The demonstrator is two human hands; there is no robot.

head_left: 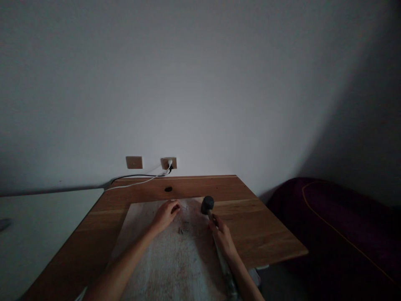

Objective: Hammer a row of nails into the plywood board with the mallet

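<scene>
A mallet (207, 205) with a dark head and a long pale handle is in my right hand (222, 235), which wraps round the handle just below the head. The handle runs back under my right forearm. My left hand (167, 214) is closed in a pinch over the far part of a whitish worn board (163, 267). Whatever its fingertips hold, if anything, is too small to make out. Several tiny thin pieces (181, 230) lie on the board between my two hands; their kind is not clear. The mallet head is near the board's far right corner.
The board lies on a brown wooden table (263, 225) set against a pale wall (200, 83). A wall socket (169, 163) has white and black cables plugged in, trailing left. A white surface (40, 234) adjoins at left. A dark purple padded thing (338, 217) stands right.
</scene>
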